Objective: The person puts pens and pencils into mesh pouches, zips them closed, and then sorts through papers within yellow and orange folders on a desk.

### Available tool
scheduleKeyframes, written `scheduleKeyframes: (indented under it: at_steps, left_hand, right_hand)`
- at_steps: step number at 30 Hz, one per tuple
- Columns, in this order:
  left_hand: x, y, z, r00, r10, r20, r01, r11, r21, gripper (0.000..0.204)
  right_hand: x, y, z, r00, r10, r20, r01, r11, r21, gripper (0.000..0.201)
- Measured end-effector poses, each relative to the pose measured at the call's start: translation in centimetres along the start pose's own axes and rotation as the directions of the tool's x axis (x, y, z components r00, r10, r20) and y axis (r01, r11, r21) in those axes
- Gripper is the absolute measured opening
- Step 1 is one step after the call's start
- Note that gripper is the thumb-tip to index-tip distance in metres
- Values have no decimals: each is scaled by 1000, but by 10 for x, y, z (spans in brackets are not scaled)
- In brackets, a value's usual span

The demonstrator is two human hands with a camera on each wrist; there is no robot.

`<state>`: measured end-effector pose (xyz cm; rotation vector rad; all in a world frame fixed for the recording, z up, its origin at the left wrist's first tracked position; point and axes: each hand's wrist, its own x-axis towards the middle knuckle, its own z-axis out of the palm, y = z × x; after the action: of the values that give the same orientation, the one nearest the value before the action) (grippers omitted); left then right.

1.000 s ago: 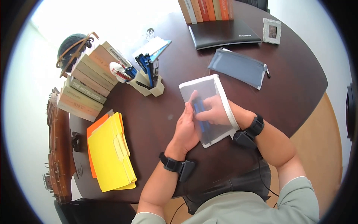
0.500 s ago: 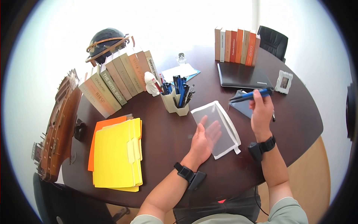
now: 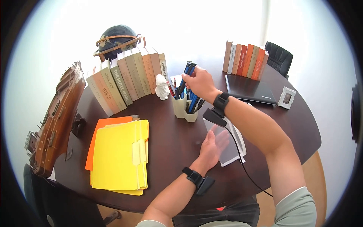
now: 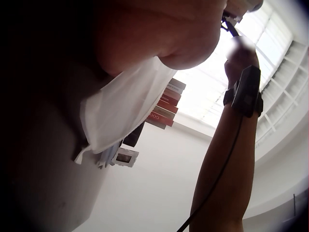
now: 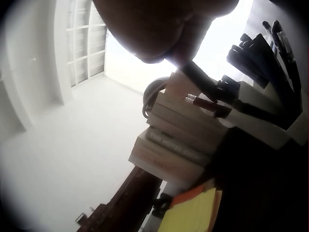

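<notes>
My right hand [image 3: 200, 83] pinches several blue and black pens [image 3: 188, 67] over the pale pen holder [image 3: 179, 109], their lower ends down at its left compartment. Other pens [image 3: 193, 103] stand in the holder. In the right wrist view a dark pen [image 5: 199, 81] slants from the fingers toward the holder. My left hand [image 3: 208, 152] holds a translucent zip pouch [image 3: 230, 153] by its left side, thumb over it and straight fingers showing through from behind. The left wrist view has the pouch's white sheet [image 4: 120, 111] tilted below the hand. My right forearm partly hides it.
A white figurine [image 3: 162, 87] stands against the holder, beside a row of books [image 3: 121, 81]. Yellow folders [image 3: 117, 155] lie at left near a model ship [image 3: 56, 121]. A closed laptop [image 3: 251, 90], a photo frame [image 3: 287, 98] and more books [image 3: 245, 60] occupy the right back.
My right hand has come out of the pouch with the pens and moved up, then left to the pen holder. The left hand stays with the pouch. The head view has tilted up.
</notes>
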<state>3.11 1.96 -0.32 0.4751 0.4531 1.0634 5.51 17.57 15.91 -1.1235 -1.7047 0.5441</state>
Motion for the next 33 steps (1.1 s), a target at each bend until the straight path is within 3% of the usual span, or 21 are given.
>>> scheduleKeyframes:
  at_steps: [6, 9, 12, 16, 20, 23, 26, 30, 32, 33]
  left_hand:
    - [0, 1, 0, 999, 11, 34, -11, 1000, 15, 58]
    - [-4, 4, 4, 1000, -1, 23, 1, 1000, 25, 58]
    - [-1, 1, 2, 1000, 3, 20, -3, 1000, -10, 57]
    - [-3, 2, 4, 1000, 10, -2, -10, 1000, -2, 57]
    - [-2, 1, 2, 1000, 18, 2, -18, 1000, -4, 58]
    - [-1, -2, 0, 999, 33, 3, -33, 999, -17, 59]
    - [-4, -1, 3, 999, 51, -12, -51, 999, -16, 59]
    - [-5, -1, 5, 994, 107, -11, -107, 994, 18, 60]
    - [-5, -1, 3, 995, 96, 2, -96, 995, 14, 59]
    - [-3, -1, 0, 996, 88, 2, -88, 996, 30, 59]
  right_hand:
    - [12, 5, 17, 981, 90, 170, -57, 980, -189, 36]
    - [11, 10, 17, 932, 224, 286, -184, 970, -159, 46]
    - [16, 8, 10, 946, 207, 250, -164, 969, -183, 57]
    - [18, 15, -17, 995, 31, 95, -7, 970, -243, 59]
    - [-25, 14, -63, 994, -97, -46, 81, 959, -273, 50]
    - [-70, 43, -97, 992, -85, -91, 58, 962, -265, 50]
    - [-135, 77, -123, 987, 103, -126, -125, 974, -186, 60]
    - [-225, 107, -135, 896, 437, 79, -438, 899, -10, 70]
    - [-256, 113, -134, 940, 325, 108, -331, 943, 42, 64]
    - [-265, 108, -137, 928, 352, 120, -366, 922, 123, 59]
